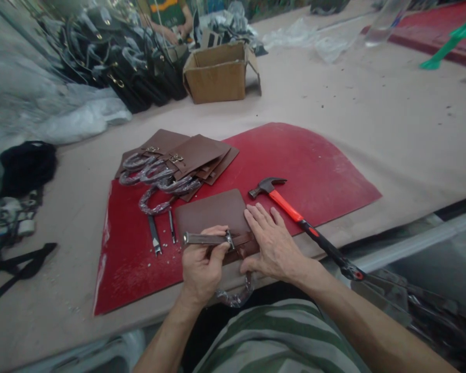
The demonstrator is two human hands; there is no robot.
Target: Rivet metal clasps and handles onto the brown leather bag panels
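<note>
A brown leather panel [213,210] lies at the near edge of a red mat, with a plastic-wrapped handle [236,299] hanging at its near side. My left hand [202,269] is closed on a narrow brown strap [204,239], pinching it beside a small metal buckle [229,240]. The strap's free end points left. My right hand [274,243] lies flat on the panel's right side, fingers spread, thumb near the handle. A claw hammer [295,210] with an orange and black handle rests right of that hand. Two slim metal punches [154,235] lie left of the panel.
More brown panels [196,155] with wrapped handles are piled at the back of the red mat [295,150]. Behind stand a cardboard box [215,75] and many black bags [135,77]. A co-worker's hands [174,33] show at the far side. Black straps [23,267] lie left.
</note>
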